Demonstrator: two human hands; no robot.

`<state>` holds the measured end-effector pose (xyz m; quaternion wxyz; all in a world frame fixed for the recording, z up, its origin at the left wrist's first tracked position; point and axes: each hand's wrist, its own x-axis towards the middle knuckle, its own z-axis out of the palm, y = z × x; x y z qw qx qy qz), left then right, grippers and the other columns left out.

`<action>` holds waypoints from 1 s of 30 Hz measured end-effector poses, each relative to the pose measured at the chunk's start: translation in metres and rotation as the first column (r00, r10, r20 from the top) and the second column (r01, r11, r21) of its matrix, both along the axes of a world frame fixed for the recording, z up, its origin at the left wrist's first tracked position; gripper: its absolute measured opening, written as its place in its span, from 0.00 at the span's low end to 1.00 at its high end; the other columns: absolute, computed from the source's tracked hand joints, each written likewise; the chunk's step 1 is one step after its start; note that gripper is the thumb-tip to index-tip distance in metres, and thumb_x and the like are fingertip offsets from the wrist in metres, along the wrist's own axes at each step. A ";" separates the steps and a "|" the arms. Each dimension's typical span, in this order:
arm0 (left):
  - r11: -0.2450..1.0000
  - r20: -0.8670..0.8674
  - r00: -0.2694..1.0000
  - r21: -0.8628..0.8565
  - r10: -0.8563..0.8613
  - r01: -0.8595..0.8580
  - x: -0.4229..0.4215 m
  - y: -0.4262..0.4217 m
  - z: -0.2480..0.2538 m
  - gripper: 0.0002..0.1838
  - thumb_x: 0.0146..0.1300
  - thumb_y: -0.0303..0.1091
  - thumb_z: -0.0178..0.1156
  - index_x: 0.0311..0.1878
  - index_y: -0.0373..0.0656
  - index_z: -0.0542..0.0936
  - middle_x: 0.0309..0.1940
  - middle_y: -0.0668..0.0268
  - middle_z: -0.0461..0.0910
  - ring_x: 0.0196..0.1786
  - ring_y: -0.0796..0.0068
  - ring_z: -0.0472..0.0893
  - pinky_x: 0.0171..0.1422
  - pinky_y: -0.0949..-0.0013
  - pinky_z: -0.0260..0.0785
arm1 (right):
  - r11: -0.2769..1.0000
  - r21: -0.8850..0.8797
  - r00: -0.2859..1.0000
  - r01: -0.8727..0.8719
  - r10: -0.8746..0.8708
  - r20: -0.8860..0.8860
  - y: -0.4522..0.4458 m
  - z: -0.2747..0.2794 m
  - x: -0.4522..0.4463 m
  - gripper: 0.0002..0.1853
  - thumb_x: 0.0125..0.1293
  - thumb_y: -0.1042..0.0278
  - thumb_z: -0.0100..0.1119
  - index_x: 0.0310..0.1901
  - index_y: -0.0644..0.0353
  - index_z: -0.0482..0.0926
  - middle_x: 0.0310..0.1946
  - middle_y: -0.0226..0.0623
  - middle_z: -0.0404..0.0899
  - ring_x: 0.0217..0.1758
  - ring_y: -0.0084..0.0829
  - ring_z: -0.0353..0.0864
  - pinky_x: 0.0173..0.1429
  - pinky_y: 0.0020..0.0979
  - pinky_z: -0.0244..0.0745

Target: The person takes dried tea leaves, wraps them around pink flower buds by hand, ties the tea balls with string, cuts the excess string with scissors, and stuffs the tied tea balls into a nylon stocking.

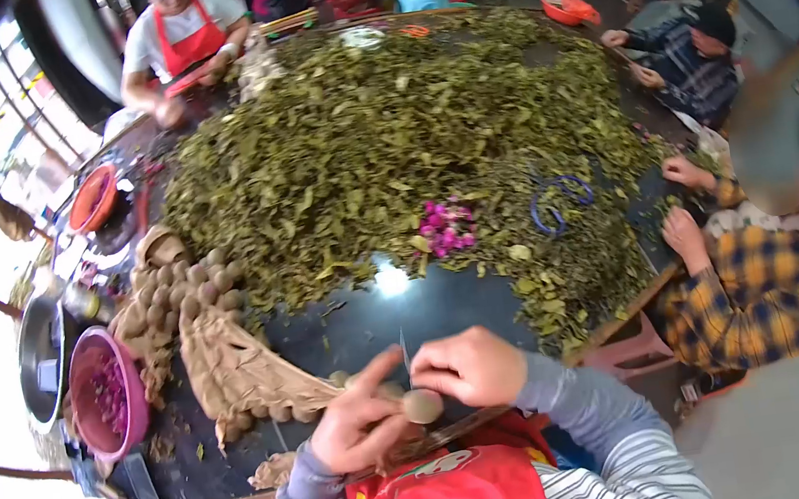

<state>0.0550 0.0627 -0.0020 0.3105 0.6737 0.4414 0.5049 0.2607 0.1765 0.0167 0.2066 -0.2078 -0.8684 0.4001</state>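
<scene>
My left hand [364,424] is closed around a small round brownish-green ball [422,406], which shows at its fingertips near the table's front edge. My right hand [475,365] is closed just above the ball, its fingers pinched together. A thin pointed tool [404,346] sticks up at those fingertips; whether it is a blade or a needle I cannot tell. Left of my hands lies a tan stretchy net cloth [243,366], with several round balls [185,288] bulging in it and lying along its edge.
A large heap of dried green leaves [374,132] covers much of the dark table [388,317]. Pink-purple petals [447,227] and a blue ring [549,220] lie on it. At left stand a pink basin [137,405] with petals and a metal bowl [29,349]. Other people work around the table.
</scene>
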 end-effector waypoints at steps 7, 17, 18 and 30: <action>0.649 0.505 0.844 -0.706 0.181 0.284 -0.033 -0.024 0.001 0.07 0.65 0.23 0.56 0.39 0.33 0.83 0.62 0.49 0.71 0.57 0.62 0.74 0.59 0.71 0.66 | 0.969 -0.012 0.968 0.246 -0.245 0.062 0.023 -0.011 0.030 0.03 0.60 0.73 0.62 0.36 0.61 0.81 0.24 0.30 0.80 0.20 0.26 0.72 0.28 0.26 0.67; 0.885 0.289 0.888 -0.198 -0.357 0.420 -0.006 0.021 -0.029 0.08 0.67 0.24 0.55 0.39 0.36 0.84 0.53 0.51 0.79 0.50 0.65 0.78 0.53 0.72 0.68 | 0.790 -0.605 0.983 0.096 -0.170 -0.065 0.006 -0.001 0.002 0.03 0.61 0.76 0.62 0.37 0.63 0.80 0.21 0.28 0.78 0.19 0.21 0.69 0.27 0.23 0.67; 0.887 0.283 0.892 -0.202 -0.353 0.415 -0.009 0.019 -0.027 0.08 0.67 0.24 0.55 0.39 0.36 0.84 0.53 0.51 0.79 0.50 0.65 0.78 0.53 0.72 0.68 | 0.791 -0.606 0.984 0.088 -0.165 -0.071 0.006 0.000 0.001 0.03 0.61 0.76 0.62 0.37 0.63 0.80 0.21 0.28 0.78 0.19 0.21 0.69 0.27 0.23 0.67; 0.729 0.584 0.806 -0.592 0.097 0.342 -0.017 0.010 -0.019 0.10 0.69 0.29 0.56 0.40 0.35 0.85 0.31 0.66 0.84 0.28 0.78 0.77 0.33 0.79 0.69 | 0.566 0.672 0.794 0.477 -0.606 -0.053 0.030 -0.038 0.016 0.18 0.56 0.82 0.53 0.50 0.58 0.78 0.48 0.41 0.80 0.47 0.38 0.79 0.49 0.34 0.74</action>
